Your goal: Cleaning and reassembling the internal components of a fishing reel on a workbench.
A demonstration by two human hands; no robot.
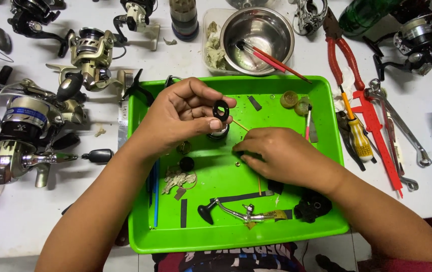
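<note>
My left hand point(180, 113) holds a small black ring-shaped part point(221, 110) pinched between thumb and fingers, above the green tray point(321, 85). Just under the ring a small dark cylindrical part with a metal band point(219, 134) stands in the tray. My right hand point(281, 155) rests palm down on the tray floor, fingertips together near a tiny brass piece point(237, 163); whether it holds anything is hidden. A metal reel handle with a black knob point(231, 211) lies near the tray's front. A black gear-like part point(312, 205) sits at the front right.
Several fishing reels point(24, 126) crowd the white table at left and along the back. A steel bowl point(257, 34) with red-handled brushes stands behind the tray. Red pliers point(344, 53), a yellow screwdriver point(358, 133), a red caliper point(379, 136) and wrenches point(402, 126) lie at right.
</note>
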